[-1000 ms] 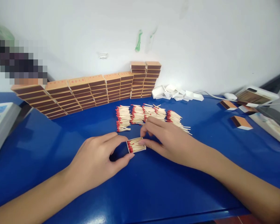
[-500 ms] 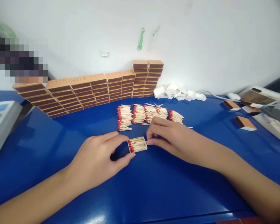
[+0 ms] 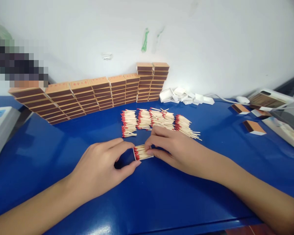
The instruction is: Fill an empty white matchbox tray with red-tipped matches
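A small white tray [image 3: 151,157] filled with red-tipped matches [image 3: 140,152] lies on the blue table. My left hand [image 3: 107,161] grips the tray's left end between thumb and index finger. Over the tray's right part is my right hand [image 3: 171,147], its thumb and index finger pinched together on the matches; whether a single match is between the fingertips is hidden. Behind the hands lie several heaps of matches [image 3: 129,122], with the rightmost heap [image 3: 182,124] partly behind my right hand.
Stacked matchboxes [image 3: 100,91] line the wall. White empty trays [image 3: 180,94] are piled to their right. Loose matchboxes [image 3: 254,127], a cable and a white device [image 3: 271,98] lie at the right. A power strip [image 3: 1,127] stands at the left.
My right hand has moved left, from the tray's right edge to over the matches inside it. My left hand keeps its hold. The view has shifted slightly.
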{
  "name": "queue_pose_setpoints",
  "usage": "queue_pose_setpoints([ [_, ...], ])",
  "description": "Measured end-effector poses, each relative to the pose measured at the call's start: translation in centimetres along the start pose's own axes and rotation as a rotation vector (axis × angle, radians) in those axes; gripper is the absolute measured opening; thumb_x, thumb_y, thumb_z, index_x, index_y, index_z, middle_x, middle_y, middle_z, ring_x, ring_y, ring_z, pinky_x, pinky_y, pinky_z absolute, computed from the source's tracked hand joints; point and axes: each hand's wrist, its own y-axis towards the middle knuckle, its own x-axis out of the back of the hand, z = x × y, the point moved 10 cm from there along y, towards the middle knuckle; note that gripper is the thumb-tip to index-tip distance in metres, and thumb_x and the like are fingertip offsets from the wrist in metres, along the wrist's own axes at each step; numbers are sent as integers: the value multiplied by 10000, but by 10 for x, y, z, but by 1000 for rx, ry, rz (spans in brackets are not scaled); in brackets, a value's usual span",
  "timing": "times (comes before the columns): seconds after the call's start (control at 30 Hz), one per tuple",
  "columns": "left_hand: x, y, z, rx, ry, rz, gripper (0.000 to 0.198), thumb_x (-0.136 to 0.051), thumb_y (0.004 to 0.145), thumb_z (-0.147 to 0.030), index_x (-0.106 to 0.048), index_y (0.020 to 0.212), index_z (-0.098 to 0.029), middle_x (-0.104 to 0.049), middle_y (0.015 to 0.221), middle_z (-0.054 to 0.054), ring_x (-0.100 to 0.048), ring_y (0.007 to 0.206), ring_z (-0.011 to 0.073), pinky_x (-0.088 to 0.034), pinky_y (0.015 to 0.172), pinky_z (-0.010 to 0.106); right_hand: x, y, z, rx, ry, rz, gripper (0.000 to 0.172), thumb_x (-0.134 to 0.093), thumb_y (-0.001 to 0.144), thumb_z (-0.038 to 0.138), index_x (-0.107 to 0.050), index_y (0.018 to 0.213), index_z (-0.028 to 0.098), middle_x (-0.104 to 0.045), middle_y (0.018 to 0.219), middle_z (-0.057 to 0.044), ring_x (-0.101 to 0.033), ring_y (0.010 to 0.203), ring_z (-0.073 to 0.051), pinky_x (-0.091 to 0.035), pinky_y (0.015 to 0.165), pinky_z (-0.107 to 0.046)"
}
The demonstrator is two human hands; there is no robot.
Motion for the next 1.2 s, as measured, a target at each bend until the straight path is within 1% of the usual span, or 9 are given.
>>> queue_pose_setpoints([
  [0.13,0,1,-1,-3,0,8,186,-733,923,-342,-755,1052,-209,-563,715,-35,-507,574,112,-407,569,260,-1,0,6,41,42,-35,160,-535,1069,194,-693,1095,188,-589,1000,-57,-595,855,-165,-457,745,-299],
  [0.27,-1,1,-2,-10,2,7,179,-736,921,-352,-750,1019,-202,-559,712,-36,-497,567,110,-396,558,264,-3,-2,11,82,96,-34,195,-513,1083,205,-706,1110,207,-569,994,-50,-587,845,-151,-463,758,-285],
  [0.47,0,1,-2,-12,8,6,179,-720,934,-356,-749,1044,-218,-566,711,-38,-504,573,109,-405,561,256,-2,-1,7,63,52,-50,185,-526,1065,188,-710,1084,201,-573,975,-53,-575,810,-158,-458,731,-290],
  [0.63,-1,2,-3,-19,7,13,173,-713,937,-359,-746,1022,-212,-587,724,-30,-512,573,107,-405,557,253,0,0,9,77,59,-84,216,-512,1077,207,-722,1127,206,-586,965,-55,-582,817,-157,-458,726,-286],
  [0.83,-1,1,-3,-18,2,3,176,-711,941,-365,-752,1025,-216,-585,716,-32,-515,574,106,-405,564,253,3,-2,17,119,15,-98,209,-557,1058,213,-761,1018,195,-546,897,-44,-537,752,-142,-422,661,-272],
  [1.03,-2,1,-2,-7,-2,23,172,-715,939,-365,-751,1021,-217,-575,718,-35,-518,582,109,-399,565,257,1,-3,17,135,45,-105,202,-559,1057,210,-760,1074,201,-550,923,-44,-553,773,-137,-438,682,-273],
  [1.2,-2,1,-3,-7,-1,31,171,-709,937,-349,-752,1046,-226,-567,708,-42,-510,566,105,-407,568,254,-3,-3,21,171,43,-94,250,-532,1041,160,-763,1119,214,-552,933,-53,-542,769,-145,-437,667,-274],
])
